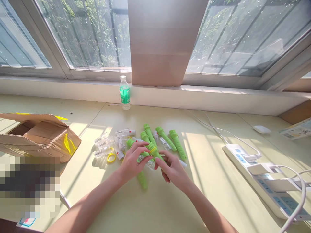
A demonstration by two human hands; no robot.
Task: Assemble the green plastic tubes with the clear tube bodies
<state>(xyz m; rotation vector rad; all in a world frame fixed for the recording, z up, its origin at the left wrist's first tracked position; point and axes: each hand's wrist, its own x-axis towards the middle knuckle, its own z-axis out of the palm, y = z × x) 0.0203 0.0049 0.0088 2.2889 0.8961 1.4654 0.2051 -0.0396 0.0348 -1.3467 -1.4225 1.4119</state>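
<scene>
My left hand point(132, 160) and my right hand point(173, 170) meet over a pale green table point(150, 207). Both are closed on one green plastic tube point(152, 149) with a yellow ring near its ribbed top. The left fingers pinch its upper part and the right fingers grip it lower down. Several more green tubes point(176, 143) lie just behind the hands. Clear plastic vials point(104, 149) with white caps lie to the left of them. A loose yellow ring point(111, 157) rests beside the vials. Another green tube point(142, 179) lies under my left wrist.
An open cardboard box point(36, 136) sits at the left. A water bottle point(124, 93) with a green label stands by the window sill. A white power strip point(262, 179) with plugs and cables lies at the right, near a small white device point(261, 129).
</scene>
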